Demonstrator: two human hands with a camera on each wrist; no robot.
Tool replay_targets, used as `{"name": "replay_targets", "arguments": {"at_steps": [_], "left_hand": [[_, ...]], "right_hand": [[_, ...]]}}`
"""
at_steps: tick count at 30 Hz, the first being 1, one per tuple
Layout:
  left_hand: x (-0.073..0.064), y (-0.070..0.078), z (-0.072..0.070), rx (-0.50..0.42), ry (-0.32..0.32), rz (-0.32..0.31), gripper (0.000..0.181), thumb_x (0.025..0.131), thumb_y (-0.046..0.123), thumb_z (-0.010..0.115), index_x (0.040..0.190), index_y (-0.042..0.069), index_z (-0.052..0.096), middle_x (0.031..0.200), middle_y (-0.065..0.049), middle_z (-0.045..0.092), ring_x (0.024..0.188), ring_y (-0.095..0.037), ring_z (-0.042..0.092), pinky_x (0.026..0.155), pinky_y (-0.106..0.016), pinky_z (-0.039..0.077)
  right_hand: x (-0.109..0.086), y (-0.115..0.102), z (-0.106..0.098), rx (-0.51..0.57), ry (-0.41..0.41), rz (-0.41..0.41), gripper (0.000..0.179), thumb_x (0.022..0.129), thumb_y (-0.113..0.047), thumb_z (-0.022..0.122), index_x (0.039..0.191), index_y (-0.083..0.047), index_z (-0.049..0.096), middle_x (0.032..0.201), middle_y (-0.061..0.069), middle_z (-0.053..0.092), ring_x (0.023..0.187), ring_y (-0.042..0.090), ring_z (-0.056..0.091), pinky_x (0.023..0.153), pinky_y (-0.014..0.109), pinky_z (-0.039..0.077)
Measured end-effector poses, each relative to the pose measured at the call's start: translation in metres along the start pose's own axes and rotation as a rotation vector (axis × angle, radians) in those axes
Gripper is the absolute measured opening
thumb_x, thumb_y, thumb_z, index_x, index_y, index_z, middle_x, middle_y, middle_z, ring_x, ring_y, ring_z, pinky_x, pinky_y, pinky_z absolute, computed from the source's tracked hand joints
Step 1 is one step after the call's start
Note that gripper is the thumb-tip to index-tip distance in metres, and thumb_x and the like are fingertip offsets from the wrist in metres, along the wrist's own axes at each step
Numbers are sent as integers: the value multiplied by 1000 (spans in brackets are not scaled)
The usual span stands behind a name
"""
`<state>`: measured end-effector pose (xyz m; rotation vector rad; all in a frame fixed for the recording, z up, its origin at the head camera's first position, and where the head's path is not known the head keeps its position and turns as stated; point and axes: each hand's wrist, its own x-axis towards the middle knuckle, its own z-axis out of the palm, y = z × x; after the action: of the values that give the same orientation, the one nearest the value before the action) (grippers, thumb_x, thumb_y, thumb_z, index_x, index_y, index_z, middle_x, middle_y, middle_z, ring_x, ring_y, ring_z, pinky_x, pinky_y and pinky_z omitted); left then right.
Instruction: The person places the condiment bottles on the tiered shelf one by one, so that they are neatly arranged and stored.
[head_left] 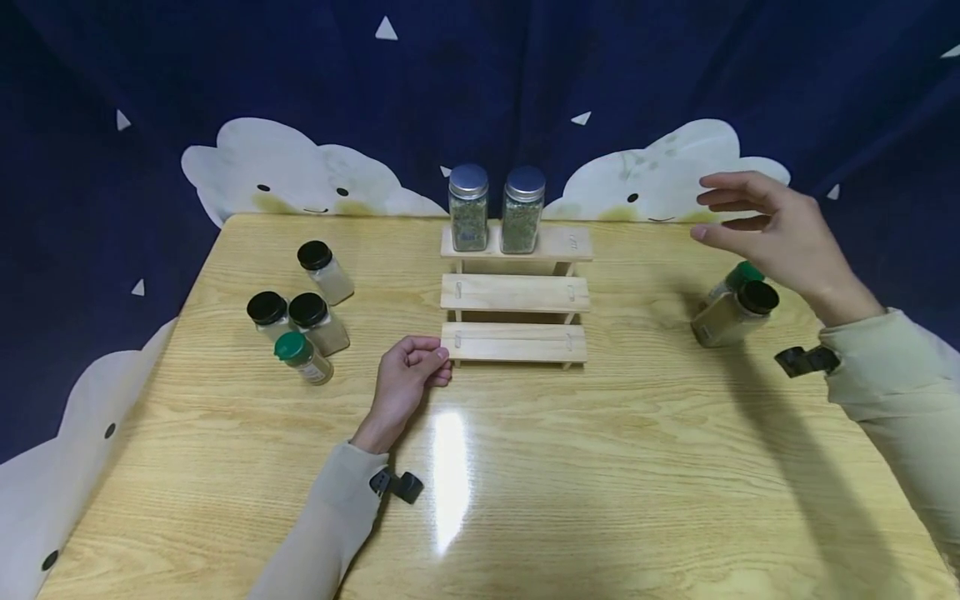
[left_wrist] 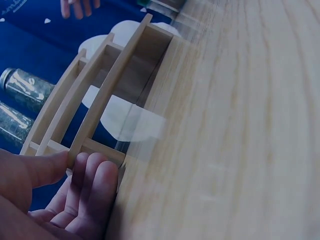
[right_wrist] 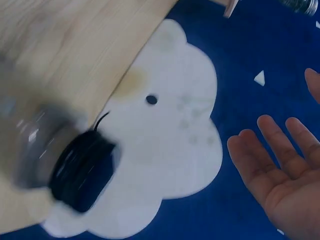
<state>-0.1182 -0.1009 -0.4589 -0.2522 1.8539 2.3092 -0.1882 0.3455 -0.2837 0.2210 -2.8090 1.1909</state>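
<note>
A three-step wooden rack (head_left: 514, 293) stands at the middle of the table. Two glass jars of dried green herbs with silver lids, a left one (head_left: 468, 218) and a right one (head_left: 522, 218), stand on its top step. My left hand (head_left: 405, 375) pinches the left end of the lowest step, thumb against its edge and fingers (left_wrist: 97, 182) curled below. Raised at the right, my right hand (head_left: 780, 229) holds nothing, its fingers spread apart from the thumb. Beneath it are a black-capped spice jar (head_left: 723, 321) and a green-capped jar (head_left: 723, 283), partly hidden behind the black-capped one.
On the left of the table stand several spice jars: black-capped ones (head_left: 330, 279) and a green-capped one (head_left: 306, 360). A dark blue curtain (head_left: 480, 83) with white clouds hangs behind the table's back edge.
</note>
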Motion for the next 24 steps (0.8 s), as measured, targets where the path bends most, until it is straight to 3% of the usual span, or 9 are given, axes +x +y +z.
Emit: {"name": "replay_targets", "arguments": {"at_steps": [8,12,19,24], "left_hand": [[0,0,1,10,2,5,14,105,-10,65,119,-12,62,89,-16,74,71,-14,72,68,-25,67],[1,-1,0,16,5,5,14,105,-10,66,119,-12,62,89,-16,74,71,-14,72,69,-25,67],[0,-1,1,15,10,7,14,105,-10,66,118,-12,62,87,-13,74,70,-13,72,68,-24,66],[1,-2,2,7,11,14,14,105,-11,66,118,-12,62,86,-13,74,70,-13,72,68,-24,66]], "right_hand": [[-20,27,-21,-82,39,77,62,103,-33,81,160,-27,56,145,-6,63,117,-2,55,83,5,43],[-31,42,-22,-98,61,118,64,102,-34,81,161,-26,55,144,-8,63,115,-4,53,82,5,42],[-48,61,-21,-75,117,106,60,103,-30,81,158,-24,59,135,-12,64,117,-1,53,84,5,42],[-59,71,-20,-90,117,158,63,103,-34,81,160,-27,56,137,-10,64,117,-2,53,82,4,42]]}}
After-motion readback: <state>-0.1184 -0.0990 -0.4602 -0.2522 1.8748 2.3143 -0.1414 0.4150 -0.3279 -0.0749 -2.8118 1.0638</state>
